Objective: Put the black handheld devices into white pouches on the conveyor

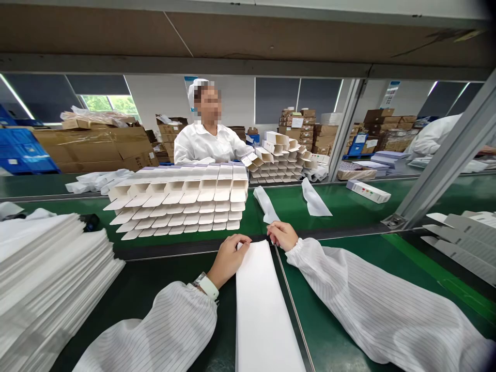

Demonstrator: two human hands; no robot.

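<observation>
A long stack of white paper-like strips [261,305] lies in front of me, pointing away across the dark green surface. My left hand [229,258] is closed on its far left corner, fingers bent over the edge. At the far right corner is my right hand [283,235], its fingers curled into a pinch; what lies between the fingertips is hidden. Just beyond them, a thin white sleeve [265,202] rests on the green belt [287,206], its near end reaching the right hand. Another white sleeve [314,199] lies farther right.
Open white cartons [182,201] are piled beyond my left hand. A tall stack of white sheets [50,284] stands at left. One printed box [368,191] lies on the belt near a slanted metal post [445,155]. A co-worker [211,142] faces me beside more cartons [277,160].
</observation>
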